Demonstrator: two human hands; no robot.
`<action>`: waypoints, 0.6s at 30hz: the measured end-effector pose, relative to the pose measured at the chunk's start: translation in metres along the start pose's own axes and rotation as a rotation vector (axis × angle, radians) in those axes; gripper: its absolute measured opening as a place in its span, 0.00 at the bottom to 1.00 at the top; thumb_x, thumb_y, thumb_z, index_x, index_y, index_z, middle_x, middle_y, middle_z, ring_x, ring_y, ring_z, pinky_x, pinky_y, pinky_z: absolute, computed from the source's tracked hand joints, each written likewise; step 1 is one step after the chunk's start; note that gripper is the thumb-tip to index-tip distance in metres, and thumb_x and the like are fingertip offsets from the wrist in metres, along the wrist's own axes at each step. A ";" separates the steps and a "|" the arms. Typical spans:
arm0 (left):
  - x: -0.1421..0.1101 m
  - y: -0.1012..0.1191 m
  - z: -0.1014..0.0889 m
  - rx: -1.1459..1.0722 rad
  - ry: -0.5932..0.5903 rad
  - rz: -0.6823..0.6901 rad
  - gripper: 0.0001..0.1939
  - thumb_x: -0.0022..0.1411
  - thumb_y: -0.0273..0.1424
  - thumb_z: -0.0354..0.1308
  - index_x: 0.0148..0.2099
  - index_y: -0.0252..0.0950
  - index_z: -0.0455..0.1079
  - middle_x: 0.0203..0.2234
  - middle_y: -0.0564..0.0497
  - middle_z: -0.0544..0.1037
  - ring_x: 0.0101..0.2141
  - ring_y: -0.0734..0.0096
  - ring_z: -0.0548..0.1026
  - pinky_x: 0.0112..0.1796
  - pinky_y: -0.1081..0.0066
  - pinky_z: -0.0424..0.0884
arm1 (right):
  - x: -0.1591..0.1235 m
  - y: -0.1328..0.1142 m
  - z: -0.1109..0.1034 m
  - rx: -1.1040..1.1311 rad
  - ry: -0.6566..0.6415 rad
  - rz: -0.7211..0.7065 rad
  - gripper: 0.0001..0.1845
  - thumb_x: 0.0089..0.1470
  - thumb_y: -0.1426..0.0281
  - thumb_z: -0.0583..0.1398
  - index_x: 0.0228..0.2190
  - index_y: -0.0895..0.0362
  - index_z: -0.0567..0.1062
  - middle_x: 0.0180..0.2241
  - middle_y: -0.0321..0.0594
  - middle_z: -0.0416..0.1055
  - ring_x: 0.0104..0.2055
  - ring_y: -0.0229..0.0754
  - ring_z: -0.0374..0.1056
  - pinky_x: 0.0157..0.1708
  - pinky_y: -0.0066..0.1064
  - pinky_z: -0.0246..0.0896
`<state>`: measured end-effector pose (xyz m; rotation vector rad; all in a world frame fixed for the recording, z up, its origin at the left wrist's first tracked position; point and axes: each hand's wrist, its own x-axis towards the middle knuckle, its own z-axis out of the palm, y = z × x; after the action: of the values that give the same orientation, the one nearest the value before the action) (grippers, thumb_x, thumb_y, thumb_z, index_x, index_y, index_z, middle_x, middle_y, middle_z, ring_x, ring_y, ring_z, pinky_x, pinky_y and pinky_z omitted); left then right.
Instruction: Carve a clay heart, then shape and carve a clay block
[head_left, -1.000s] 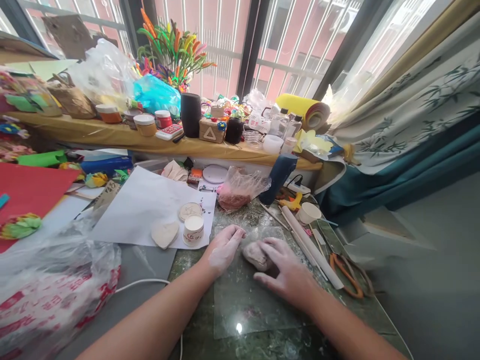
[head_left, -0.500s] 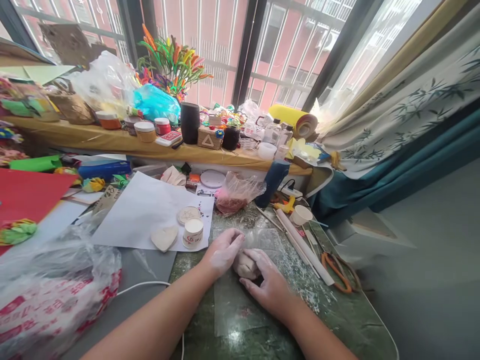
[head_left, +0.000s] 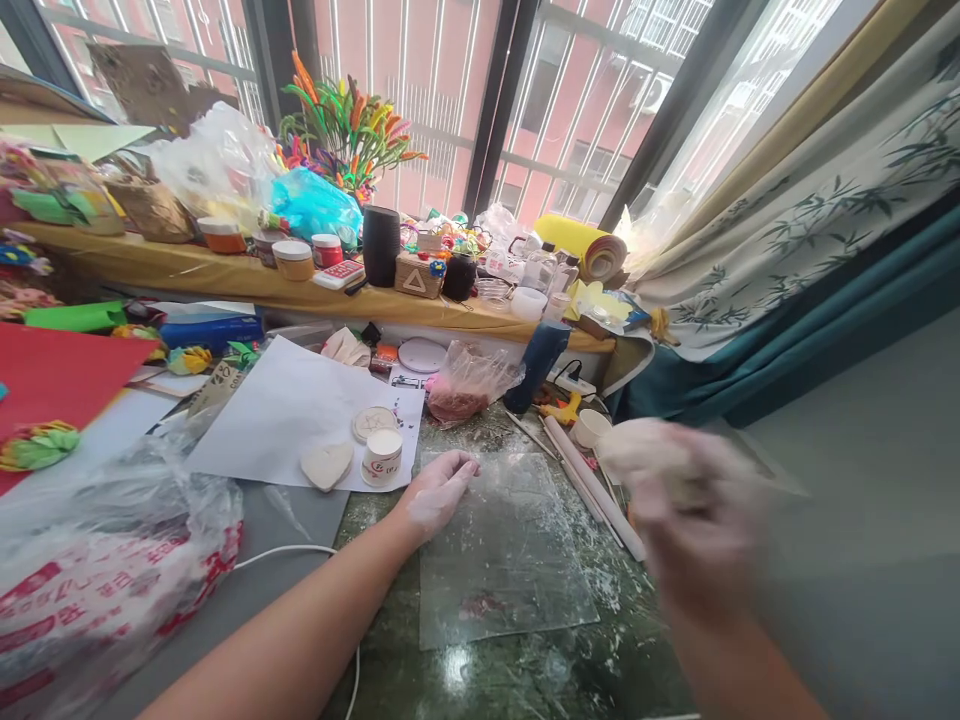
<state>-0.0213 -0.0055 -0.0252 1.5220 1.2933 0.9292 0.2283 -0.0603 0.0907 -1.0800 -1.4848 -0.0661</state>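
My right hand (head_left: 705, 510), smeared by motion, is raised over the right side of the table with its fingers wrapped round a pale lump of clay (head_left: 637, 448). White powder coats my left hand (head_left: 442, 492), which rests at the upper left edge of a clear plastic sheet (head_left: 510, 560). Its fingers are loosely curled together, and nothing shows in them. Left of that hand, a paper cup (head_left: 382, 457), a heart-shaped clay piece (head_left: 328, 465) and a round disc with a star (head_left: 375, 424) lie on white paper (head_left: 277, 405).
Pale rods (head_left: 592, 485), a second cup (head_left: 590, 428) and a yellow glue gun (head_left: 561, 409) lie at the right. A dark blue cylinder (head_left: 538, 365) and a bag of reddish material (head_left: 469, 385) stand behind. Plastic bags (head_left: 127, 580) and a white cable (head_left: 285, 550) occupy the left.
My right hand has lifted the clay lump off the plastic sheet and swung it up to the right. My left hand stays near the same spot, its fingers more curled.
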 end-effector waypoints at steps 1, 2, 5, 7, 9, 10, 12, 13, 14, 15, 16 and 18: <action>0.000 0.001 0.000 0.005 0.003 0.009 0.21 0.68 0.48 0.49 0.43 0.39 0.74 0.40 0.49 0.81 0.43 0.60 0.77 0.47 0.64 0.70 | -0.015 0.008 0.008 -0.022 -0.252 0.004 0.19 0.53 0.64 0.68 0.47 0.49 0.79 0.41 0.40 0.74 0.41 0.50 0.73 0.45 0.46 0.72; -0.001 0.002 -0.001 0.011 0.005 0.018 0.21 0.68 0.48 0.49 0.43 0.39 0.74 0.40 0.49 0.81 0.43 0.59 0.77 0.47 0.64 0.70 | -0.030 0.017 0.018 -0.019 -0.535 0.018 0.20 0.52 0.63 0.68 0.47 0.48 0.80 0.41 0.40 0.75 0.42 0.50 0.74 0.45 0.46 0.73; -0.001 0.006 -0.002 0.025 0.006 0.027 0.20 0.68 0.48 0.49 0.42 0.39 0.74 0.40 0.48 0.82 0.44 0.59 0.77 0.48 0.63 0.70 | -0.069 0.038 0.041 -0.102 -0.729 0.215 0.35 0.52 0.60 0.67 0.61 0.49 0.70 0.55 0.46 0.72 0.55 0.55 0.71 0.56 0.49 0.69; 0.000 0.007 -0.003 0.029 -0.003 0.027 0.20 0.68 0.48 0.49 0.43 0.39 0.74 0.41 0.48 0.82 0.44 0.58 0.77 0.48 0.62 0.70 | -0.084 0.045 0.050 -0.119 -0.667 0.326 0.41 0.55 0.58 0.66 0.66 0.51 0.62 0.59 0.49 0.68 0.58 0.55 0.69 0.58 0.49 0.67; 0.001 0.006 -0.003 0.028 -0.014 0.029 0.21 0.68 0.48 0.49 0.43 0.39 0.74 0.41 0.49 0.82 0.45 0.58 0.77 0.49 0.63 0.70 | -0.092 0.045 0.057 -0.110 -0.695 0.341 0.39 0.55 0.57 0.65 0.65 0.51 0.64 0.59 0.48 0.69 0.59 0.56 0.69 0.59 0.49 0.66; 0.001 0.006 -0.003 0.028 -0.019 0.029 0.21 0.68 0.48 0.49 0.43 0.39 0.74 0.42 0.49 0.81 0.45 0.58 0.77 0.49 0.63 0.70 | -0.095 0.045 0.061 -0.106 -0.730 0.328 0.36 0.55 0.57 0.65 0.63 0.51 0.67 0.58 0.48 0.71 0.59 0.56 0.69 0.60 0.49 0.65; 0.001 0.004 -0.002 0.028 -0.026 0.029 0.21 0.68 0.48 0.49 0.44 0.39 0.74 0.42 0.49 0.81 0.45 0.58 0.77 0.49 0.63 0.70 | -0.094 0.042 0.068 -0.107 -0.769 0.316 0.28 0.54 0.59 0.66 0.56 0.52 0.74 0.54 0.47 0.75 0.59 0.57 0.69 0.60 0.50 0.64; 0.001 0.003 -0.002 0.029 -0.027 0.029 0.20 0.68 0.48 0.49 0.44 0.39 0.74 0.42 0.48 0.81 0.45 0.58 0.77 0.49 0.63 0.70 | -0.090 0.040 0.070 -0.102 -0.776 0.333 0.25 0.54 0.59 0.66 0.53 0.53 0.76 0.52 0.47 0.77 0.57 0.56 0.71 0.59 0.50 0.64; 0.001 0.002 -0.002 0.030 -0.029 0.029 0.20 0.68 0.48 0.49 0.44 0.39 0.74 0.41 0.48 0.81 0.45 0.58 0.77 0.49 0.63 0.70 | -0.081 0.037 0.070 -0.088 -0.781 0.367 0.24 0.53 0.59 0.67 0.50 0.53 0.77 0.49 0.47 0.78 0.54 0.56 0.73 0.57 0.50 0.66; 0.001 0.001 -0.002 0.031 -0.029 0.028 0.20 0.68 0.48 0.49 0.44 0.39 0.74 0.41 0.48 0.81 0.44 0.59 0.77 0.48 0.63 0.70 | -0.068 0.033 0.068 -0.069 -0.775 0.401 0.24 0.52 0.58 0.67 0.49 0.54 0.78 0.48 0.47 0.79 0.51 0.56 0.75 0.55 0.49 0.68; 0.001 0.000 -0.001 0.032 -0.030 0.025 0.20 0.68 0.47 0.49 0.44 0.39 0.74 0.40 0.48 0.81 0.43 0.59 0.77 0.47 0.63 0.70 | -0.050 0.029 0.063 -0.042 -0.753 0.448 0.24 0.52 0.57 0.68 0.49 0.54 0.78 0.46 0.46 0.80 0.47 0.55 0.76 0.51 0.49 0.71; 0.001 -0.001 -0.001 0.033 -0.028 0.016 0.20 0.67 0.47 0.50 0.44 0.39 0.75 0.40 0.49 0.81 0.42 0.59 0.76 0.46 0.63 0.70 | -0.008 0.020 0.048 0.018 -0.560 0.440 0.27 0.52 0.55 0.69 0.50 0.52 0.77 0.46 0.46 0.79 0.45 0.54 0.76 0.46 0.49 0.72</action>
<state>-0.0226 -0.0039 -0.0254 1.5674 1.2834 0.8977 0.2034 -0.0253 0.0611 -1.4626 -1.6873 0.6005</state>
